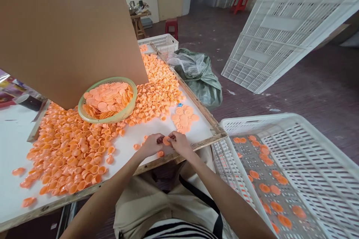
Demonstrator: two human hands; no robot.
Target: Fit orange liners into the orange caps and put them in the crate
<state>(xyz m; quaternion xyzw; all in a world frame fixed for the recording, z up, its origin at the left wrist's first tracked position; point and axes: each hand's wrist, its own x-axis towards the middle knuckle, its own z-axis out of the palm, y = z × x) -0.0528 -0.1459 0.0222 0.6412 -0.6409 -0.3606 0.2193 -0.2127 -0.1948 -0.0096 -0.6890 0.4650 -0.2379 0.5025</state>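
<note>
Close to the table's front edge, my left hand [152, 145] and my right hand [181, 143] meet with bent fingers. Between their fingertips is a small round orange plastic piece [166, 140], gripped from both sides; its underside is hidden. A few orange plastic cups [137, 146] lie beside my left hand, and another sits below it near the edge. Just beyond my right hand, flat orange discs [184, 118] are spread in a cluster. A green basket [134, 101] full of orange discs [109, 99] stands on the heap of cups [75, 153].
A wooden strip [202, 143] borders the white table [126, 151]. Tall brown cardboard [70, 30] rises behind the basket. At the right, a white plastic crate [311, 138] holds scattered orange pieces. Stacked white crates [280, 33] and a green sack [206, 82] stand on the floor.
</note>
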